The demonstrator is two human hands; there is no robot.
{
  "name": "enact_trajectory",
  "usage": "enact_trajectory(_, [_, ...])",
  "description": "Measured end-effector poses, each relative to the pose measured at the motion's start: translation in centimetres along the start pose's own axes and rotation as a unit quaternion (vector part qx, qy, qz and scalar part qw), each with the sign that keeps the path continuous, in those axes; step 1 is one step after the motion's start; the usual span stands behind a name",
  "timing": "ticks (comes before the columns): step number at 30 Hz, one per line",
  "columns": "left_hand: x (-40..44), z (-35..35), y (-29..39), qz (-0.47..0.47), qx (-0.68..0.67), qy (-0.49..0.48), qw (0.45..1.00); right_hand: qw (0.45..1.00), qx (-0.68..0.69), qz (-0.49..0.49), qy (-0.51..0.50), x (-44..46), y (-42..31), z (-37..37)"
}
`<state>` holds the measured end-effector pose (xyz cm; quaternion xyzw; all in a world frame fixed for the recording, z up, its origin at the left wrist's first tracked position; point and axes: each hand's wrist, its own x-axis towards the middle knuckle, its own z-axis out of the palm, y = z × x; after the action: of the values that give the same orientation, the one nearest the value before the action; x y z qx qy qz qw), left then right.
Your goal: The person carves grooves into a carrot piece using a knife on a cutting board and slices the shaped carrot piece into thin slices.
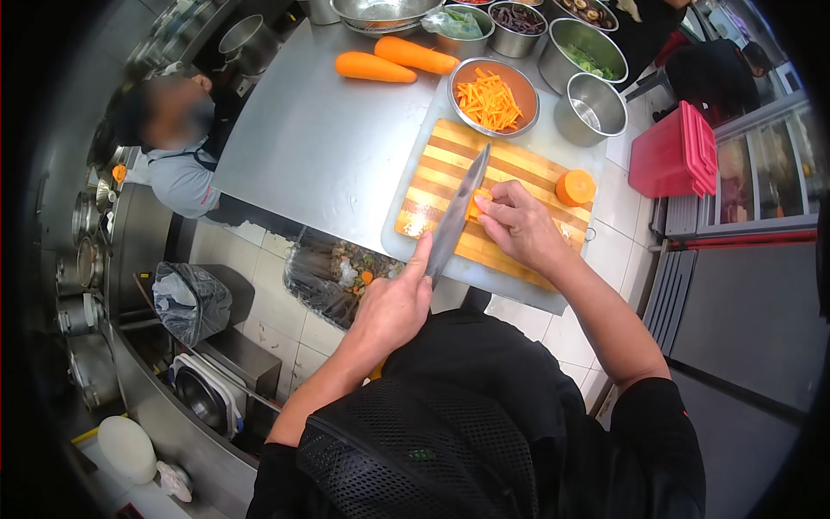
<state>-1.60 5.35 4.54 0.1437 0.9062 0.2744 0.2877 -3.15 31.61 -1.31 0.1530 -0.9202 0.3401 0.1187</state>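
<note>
one carrot piece (473, 207), small, bright orange, beside knife (456, 214)

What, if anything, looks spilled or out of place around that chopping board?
Nothing stands out: the carrot strips sit in their bowl, the cut carrot stub rests on the striped board, and two whole carrots lie on the steel table.

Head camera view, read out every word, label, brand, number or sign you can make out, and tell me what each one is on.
None can be read.
Knife: no legible lettering on the blade.
Cutting board: no legible lettering.
Pink bin: no legible lettering.
Small yellow mark near the plastic-lined bin: too small to tell whether it carries writing.
</note>
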Motion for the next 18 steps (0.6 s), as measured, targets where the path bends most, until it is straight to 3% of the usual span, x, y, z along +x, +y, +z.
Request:
enact_trajectory(6, [1.7, 0.7, -0.8, 0.042, -0.056, 0.015, 0.997, 1.000, -0.001, 0.004, 0.001, 0.0, -0.1, -0.1])
enact_trajectory(9, [2.0, -1.1, -0.4, -0.069, -0.248, -0.106, 0.961, 1.000, 0.002, 0.012, -0.005, -0.1, -0.1, -0.1])
enact_trajectory(13, [3.1, -0.8, -3.7, -0.019, -0.450, -0.152, 0.880, 1.000, -0.010, 0.003, 0.000, -0.2, 0.3, 0.1])
enact_trajectory(18, [2.8, -0.7, -4.1, 0.007, -0.436, -0.116, 0.892, 0.999, -0.003, 0.032, -0.013, -0.2, 0.3, 0.0])
